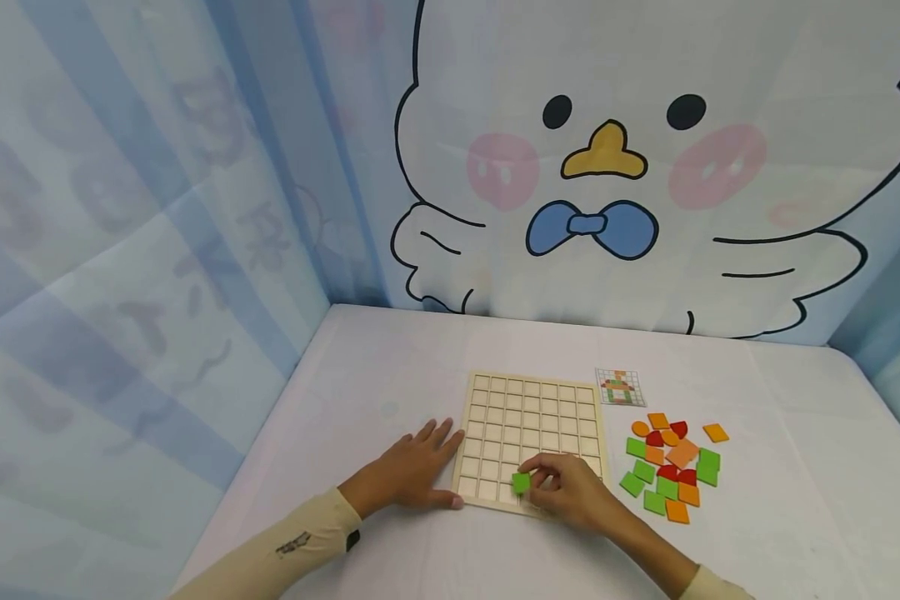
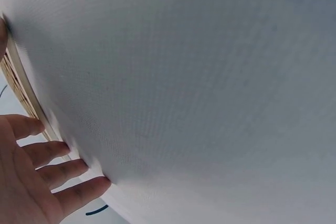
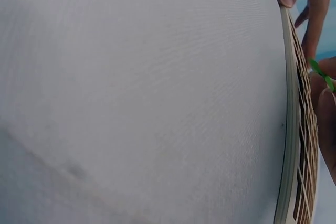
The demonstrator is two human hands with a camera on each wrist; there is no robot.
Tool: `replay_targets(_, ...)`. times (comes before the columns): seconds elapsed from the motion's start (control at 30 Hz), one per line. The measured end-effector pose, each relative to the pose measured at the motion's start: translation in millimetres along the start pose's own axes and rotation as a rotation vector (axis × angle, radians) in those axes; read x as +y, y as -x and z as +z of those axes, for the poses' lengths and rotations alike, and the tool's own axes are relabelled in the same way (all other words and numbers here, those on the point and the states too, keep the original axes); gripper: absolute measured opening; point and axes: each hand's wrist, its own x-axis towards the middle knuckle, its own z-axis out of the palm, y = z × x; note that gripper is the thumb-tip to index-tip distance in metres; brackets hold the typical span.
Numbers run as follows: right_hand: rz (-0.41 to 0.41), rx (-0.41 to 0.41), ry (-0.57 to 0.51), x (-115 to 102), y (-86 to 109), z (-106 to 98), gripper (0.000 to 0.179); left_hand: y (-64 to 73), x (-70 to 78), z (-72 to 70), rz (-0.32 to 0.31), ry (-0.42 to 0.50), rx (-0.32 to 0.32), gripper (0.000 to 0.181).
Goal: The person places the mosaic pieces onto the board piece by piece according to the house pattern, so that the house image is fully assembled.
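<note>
Behind your work hangs a pale backdrop point(image 1: 588, 283) printed with a large white cartoon figure; before it spreads your white-covered table point(image 1: 390, 358). On this lies a square wooden grid board point(image 1: 532, 417). Your left hand point(image 1: 422, 468) touches the board's left edge, fingers spread apart and gripping nothing, thumb at the near left corner. Your right hand point(image 1: 567, 490), over the board's near side, has thumb and fingers pinched together. A pattern card point(image 1: 621, 387) lies just beside the far right corner. Loose pieces point(image 1: 667, 488), green, orange and red, cluster right of the board. The single green piece point(image 1: 521, 483) is clamped in your right fingertips above the near rows; whether it touches the grid cannot be told.
</note>
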Motion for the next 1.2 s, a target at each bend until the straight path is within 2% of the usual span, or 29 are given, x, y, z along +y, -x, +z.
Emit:
replay_targets(0.23, -0.004, -0.012, -0.017, -3.5, -3.5, 5.2, 0.027, 0.1, 2.6, -3.2, 0.005, -0.007, 0.011, 0.098)
replay_targets(0.47, 0.001, -0.009, 0.02, -10.0, -8.9, 14.2, 0.025, -1.2, 2.6, -3.8, 0.001, -0.032, 0.014, 0.098)
replay_targets(0.67, -0.003, -0.008, 0.074, -12.3, -12.8, 23.4, 0.024, -1.1, 2.1, -3.5, 0.005, -0.025, 0.014, 0.098)
replay_targets(1.0, -0.037, 0.043, 0.179, -18.6, -16.3, 36.3, 0.022, 1.4, 2.2, -4.4, 0.011, -0.002, 0.01, 0.098)
replay_targets(1.2, -0.008, 0.055, 0.239, -21.5, -18.6, 40.2, 0.022, 0.8, 2.4, -4.7, -0.003, -0.011, 0.0, 0.099)
